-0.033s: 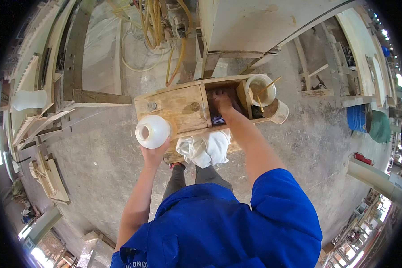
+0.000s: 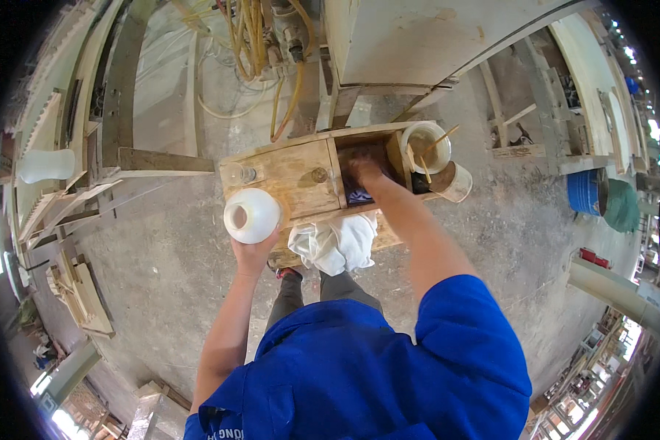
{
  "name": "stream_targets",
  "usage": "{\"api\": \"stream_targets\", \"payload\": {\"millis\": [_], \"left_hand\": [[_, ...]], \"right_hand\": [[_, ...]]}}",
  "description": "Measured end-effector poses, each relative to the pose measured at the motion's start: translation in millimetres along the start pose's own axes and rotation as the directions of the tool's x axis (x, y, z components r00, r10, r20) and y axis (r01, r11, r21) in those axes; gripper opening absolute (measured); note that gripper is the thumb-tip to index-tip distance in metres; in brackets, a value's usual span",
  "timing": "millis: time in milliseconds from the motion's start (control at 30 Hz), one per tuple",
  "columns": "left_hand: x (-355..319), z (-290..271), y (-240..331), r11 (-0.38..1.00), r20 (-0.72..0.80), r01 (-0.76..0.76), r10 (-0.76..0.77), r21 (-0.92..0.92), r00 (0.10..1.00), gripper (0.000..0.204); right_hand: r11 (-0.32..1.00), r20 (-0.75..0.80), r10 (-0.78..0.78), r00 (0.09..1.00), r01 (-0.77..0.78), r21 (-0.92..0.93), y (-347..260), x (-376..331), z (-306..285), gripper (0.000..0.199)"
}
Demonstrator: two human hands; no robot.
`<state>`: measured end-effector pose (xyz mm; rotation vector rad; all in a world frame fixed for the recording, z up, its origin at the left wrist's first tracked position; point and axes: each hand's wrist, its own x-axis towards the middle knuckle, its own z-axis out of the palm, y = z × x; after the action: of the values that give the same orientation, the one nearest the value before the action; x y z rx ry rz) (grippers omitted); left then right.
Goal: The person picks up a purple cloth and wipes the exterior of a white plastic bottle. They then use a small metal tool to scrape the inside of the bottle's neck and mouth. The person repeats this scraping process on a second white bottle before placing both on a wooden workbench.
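shirt point(image 2: 389, 359): bright blue, short sleeves point(image 2: 471, 323) | lettering point(image 2: 226, 433): white | trousers point(image 2: 350, 288): dark grey | footwear point(image 2: 289, 272): partly red

Yellow hoses point(image 2: 248, 44) (looped); blue bin point(image 2: 584, 193); wooden boards point(image 2: 88, 301)

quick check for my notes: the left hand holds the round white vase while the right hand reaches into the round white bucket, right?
Not quite: the right hand is not in the round white bucket but in the open compartment of the pale wooden box, as the head view shows. The left hand does hold the round white vase.
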<state>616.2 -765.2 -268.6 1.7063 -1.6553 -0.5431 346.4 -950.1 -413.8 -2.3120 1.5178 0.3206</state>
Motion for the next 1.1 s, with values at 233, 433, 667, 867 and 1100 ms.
{"api": "stream_targets", "payload": {"millis": [233, 433, 667, 867, 1100], "left_hand": [[-3.4, 10.3, 6.4, 0.871, -0.092, 0.183, -0.25, -0.456, 0.964, 0.054], [-2.4, 2.7, 22.2, 0.876, -0.101, 0.18, -0.249, -0.448, 0.963, 0.061], [2.6, 0.3, 21.7, 0.832, -0.025, 0.254, -0.306, -0.493, 0.952, 0.057], [-11.8, 15.5, 0.0, 0.991, -0.151, 0.065, -0.082, -0.114, 0.985, 0.055], [7.0, 11.2, 15.1, 0.907, -0.063, 0.185, -0.225, -0.377, 0.972, 0.058]], "right_hand": [[0.98, -0.183, 0.159, 0.97, -0.132, 0.15, 11.4, -0.9, -25.0, 0.032], [0.975, 0.088, -0.197, 0.976, 0.205, -0.085, 4.9, -9.8, 27.0, 0.026], [0.965, 0.366, 0.21, 0.907, -0.132, -0.225, 28.7, 3.0, 16.7, 0.03], [0.991, 0.369, -0.016, 0.929, -0.033, 0.129, 2.7, 14.8, 53.3, 0.037], [0.928, 0.284, -0.28, 0.917, 0.182, 0.326, 17.5, 31.8, 71.4, 0.032]]}}
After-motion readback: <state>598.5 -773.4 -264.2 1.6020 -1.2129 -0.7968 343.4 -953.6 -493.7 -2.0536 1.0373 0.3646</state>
